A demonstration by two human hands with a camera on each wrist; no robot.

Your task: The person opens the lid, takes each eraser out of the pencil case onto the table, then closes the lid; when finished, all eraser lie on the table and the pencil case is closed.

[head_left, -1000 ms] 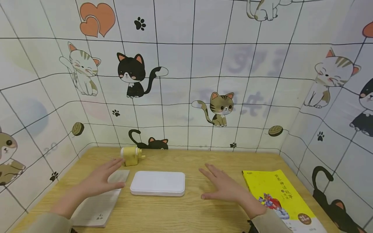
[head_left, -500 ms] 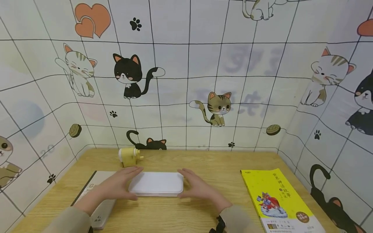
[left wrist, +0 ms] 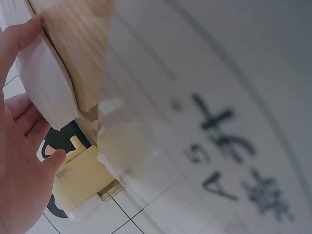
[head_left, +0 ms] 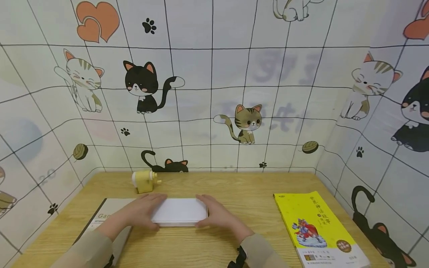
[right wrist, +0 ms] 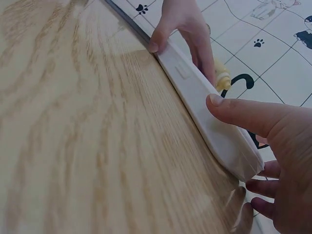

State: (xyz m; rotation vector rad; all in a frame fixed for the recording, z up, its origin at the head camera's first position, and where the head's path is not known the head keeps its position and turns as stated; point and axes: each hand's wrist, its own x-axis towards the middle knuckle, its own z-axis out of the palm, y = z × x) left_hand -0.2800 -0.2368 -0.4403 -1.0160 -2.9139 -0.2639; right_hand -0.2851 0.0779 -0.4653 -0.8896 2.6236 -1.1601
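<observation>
The left hand point(head_left: 142, 210) and right hand point(head_left: 219, 216) have their fingers point(right wrist: 263, 187) clamped on opposite ends of the white case point(head_left: 180, 212) on the tabletop point(head_left: 181, 247), seemingly securing it; moving it calls for even pressure.

White case point(head_left: 181, 212), centre: plastic look, smooth, faint sheen. Bench point(head_left: 241, 190): wood, streaky grain, smooth, lightly glossy. Yellow gadget point(head_left: 144, 182), left of centre: plastic, smooth. Notebook point(head_left: 114, 205), lower left: paper, matt. Book point(head_left: 311, 227), lower right: printed paper cover, smooth. Sleeves point(head_left: 264, 254), bottom: cloth, matt. Wall covering point(head_left: 194, 104): printed sheet, smooth, mostly matt.
</observation>
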